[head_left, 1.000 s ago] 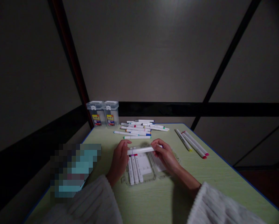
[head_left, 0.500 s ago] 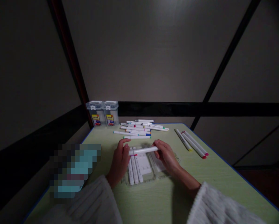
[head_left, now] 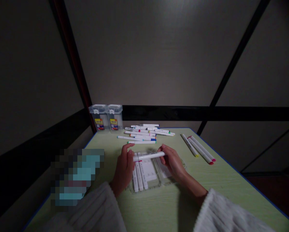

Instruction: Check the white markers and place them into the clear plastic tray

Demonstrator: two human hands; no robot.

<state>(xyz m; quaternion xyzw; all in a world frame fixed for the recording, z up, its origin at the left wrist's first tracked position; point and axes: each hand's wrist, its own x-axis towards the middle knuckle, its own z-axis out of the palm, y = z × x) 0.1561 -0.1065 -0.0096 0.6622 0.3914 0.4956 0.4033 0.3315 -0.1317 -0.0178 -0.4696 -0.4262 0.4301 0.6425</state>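
Note:
A white marker (head_left: 148, 156) is held level above an open clear plastic case (head_left: 162, 184). My left hand (head_left: 125, 166) grips the marker's left end, with the index finger curled out above it. At the other end, my right hand (head_left: 174, 163) pinches the marker between thumb and fingers. Below, in the left half of the case, several white markers (head_left: 140, 178) lie side by side, their upper ends partly hidden by my left hand and the held marker. White paper (head_left: 149, 170) shows beside them.
A loose pile of white markers with coloured ends (head_left: 142, 132) lies at the back of the table (head_left: 163, 209). Two clear lidded boxes (head_left: 101, 120) stand at the back left. Three markers (head_left: 201, 149) lie on the right. A pixelated object (head_left: 79, 177) is at the left edge.
The right hand's fingers have shifted very slightly along the marker's right end. Otherwise the hands and markers stay in nearly the same places.

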